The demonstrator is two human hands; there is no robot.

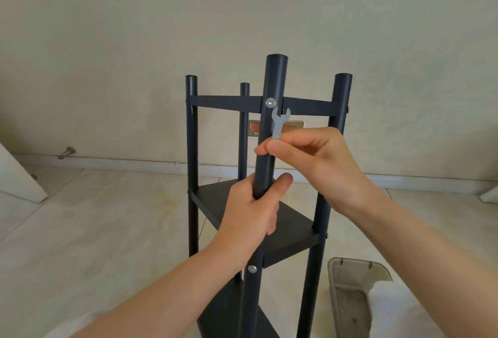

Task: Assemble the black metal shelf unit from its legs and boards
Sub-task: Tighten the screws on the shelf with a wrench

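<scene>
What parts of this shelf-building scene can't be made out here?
Head view:
- shelf unit: feet cut off by the bottom edge.
- wrench: lower end hidden in the right hand pinching it.
- shiny object on wall: mostly behind the front leg.
- grey bin: contents too blurred to tell.

The shelf unit [265, 127] is matt black metal with shiny silver bolts [270, 102], the small wrench [278, 122] dull grey metal, the floor [107, 216] glossy pale tile.
</scene>
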